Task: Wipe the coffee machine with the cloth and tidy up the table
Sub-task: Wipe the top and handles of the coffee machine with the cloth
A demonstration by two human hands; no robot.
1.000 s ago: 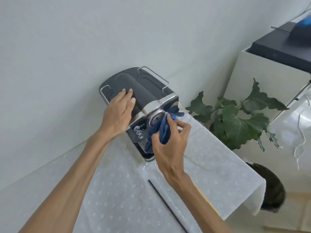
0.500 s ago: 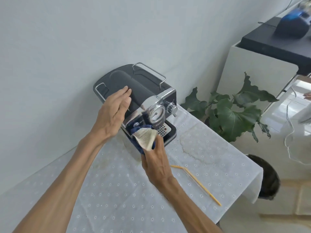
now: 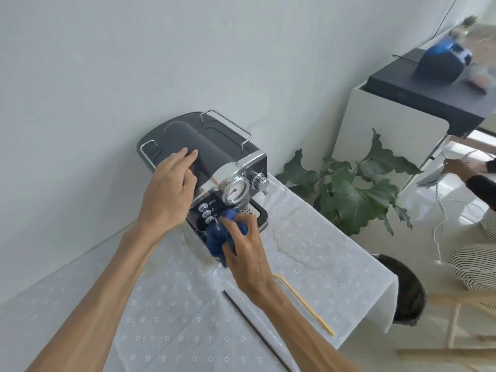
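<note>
Head view: coffee machine (image 3: 214, 157), at 12 o'clock on table (image 3: 335, 277) w/ wall behind, is being steadied by flat, open left hand (image 3: 167, 194); blue cloth (image 3: 217, 237) is being clamped against its front by right hand (image 3: 245, 253).

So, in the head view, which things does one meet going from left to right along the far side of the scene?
Left hand → coffee machine → plant → white cabinet → blue appliance on the cabinet's dark top.

Small label under coffee machine (image 3: 214, 162) gauge, unreadable
</note>
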